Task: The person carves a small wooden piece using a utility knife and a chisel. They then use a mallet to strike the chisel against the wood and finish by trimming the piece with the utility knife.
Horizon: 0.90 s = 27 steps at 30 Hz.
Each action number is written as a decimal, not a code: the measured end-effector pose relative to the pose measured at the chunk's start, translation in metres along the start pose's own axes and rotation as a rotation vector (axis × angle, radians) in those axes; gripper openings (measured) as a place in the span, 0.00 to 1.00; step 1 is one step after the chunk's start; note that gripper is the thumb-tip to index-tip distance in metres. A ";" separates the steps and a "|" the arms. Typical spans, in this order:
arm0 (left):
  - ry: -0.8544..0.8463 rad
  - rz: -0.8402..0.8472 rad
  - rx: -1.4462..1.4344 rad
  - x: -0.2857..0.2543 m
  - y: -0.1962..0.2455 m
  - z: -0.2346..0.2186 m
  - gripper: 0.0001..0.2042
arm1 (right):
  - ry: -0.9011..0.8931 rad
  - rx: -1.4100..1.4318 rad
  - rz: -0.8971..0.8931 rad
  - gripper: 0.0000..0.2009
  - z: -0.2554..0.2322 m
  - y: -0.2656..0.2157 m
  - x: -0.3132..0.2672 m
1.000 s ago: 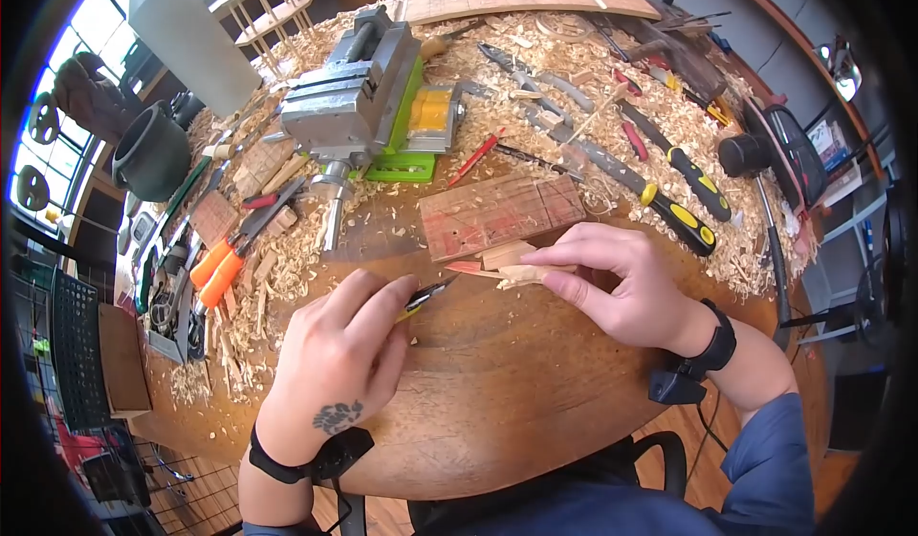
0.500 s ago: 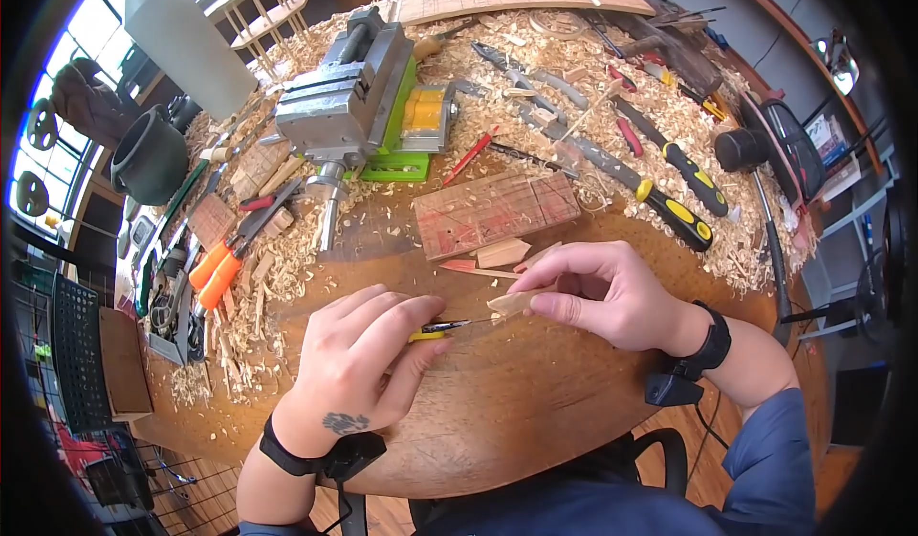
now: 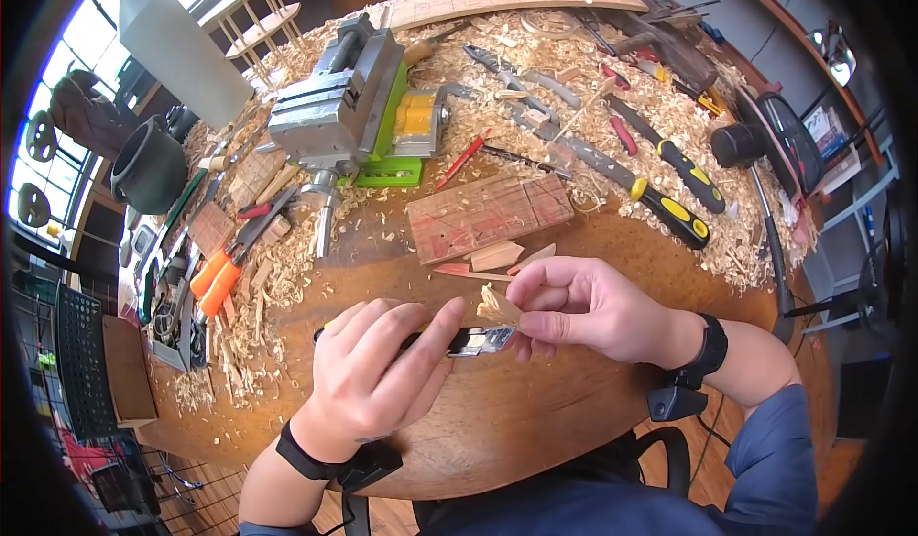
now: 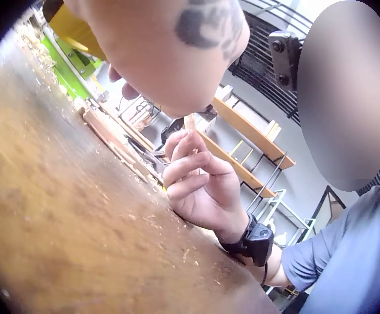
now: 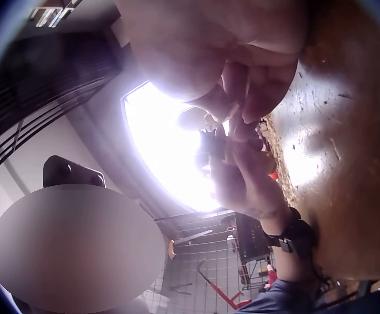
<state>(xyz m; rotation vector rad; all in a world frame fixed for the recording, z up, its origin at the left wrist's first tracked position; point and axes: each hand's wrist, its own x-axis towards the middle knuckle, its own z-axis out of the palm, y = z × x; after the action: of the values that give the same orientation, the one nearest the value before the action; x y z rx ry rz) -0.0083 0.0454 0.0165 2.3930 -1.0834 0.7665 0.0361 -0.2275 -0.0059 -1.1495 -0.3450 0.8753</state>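
Note:
My left hand [image 3: 373, 369] grips a utility knife [image 3: 478, 341] with a yellow and black handle, its metal end pointing right. Between the thumb and fingers of my right hand [image 3: 602, 311] is a small piece of pale wood [image 3: 495, 305] with a frayed, shaved end. The knife's blade end lies right beneath this piece, close to the right fingertips. In the left wrist view the yellow knife handle [image 4: 78, 33] shows beside the left hand, and the right hand [image 4: 203, 183] is beyond it. Glare and the hands hide most of the wood in the right wrist view.
Ahead lies a reddish wooden block [image 3: 488, 216] with wood offcuts [image 3: 495, 256] beside it. A metal vise [image 3: 335, 106] stands behind. Files with yellow-black handles [image 3: 674, 216] lie among shavings at right, orange-handled tools [image 3: 220, 285] at left.
The right hand has drawn the wood piece back from the offcuts and tilted its frayed end upward. The left hand has moved right, bringing the knife up to the wood.

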 end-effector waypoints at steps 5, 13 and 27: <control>0.006 -0.005 0.062 -0.001 -0.001 0.002 0.27 | -0.023 0.036 -0.026 0.13 -0.002 0.004 0.001; -0.005 0.005 0.094 -0.001 0.001 0.004 0.28 | -0.082 0.103 -0.027 0.18 -0.003 0.012 -0.001; -0.016 0.032 0.293 0.003 0.007 0.010 0.22 | -0.097 0.132 0.073 0.14 -0.005 0.013 0.002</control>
<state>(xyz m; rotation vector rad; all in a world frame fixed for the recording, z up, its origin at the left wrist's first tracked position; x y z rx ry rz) -0.0085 0.0341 0.0115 2.6315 -1.0820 0.9784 0.0353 -0.2277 -0.0204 -1.0054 -0.3211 1.0053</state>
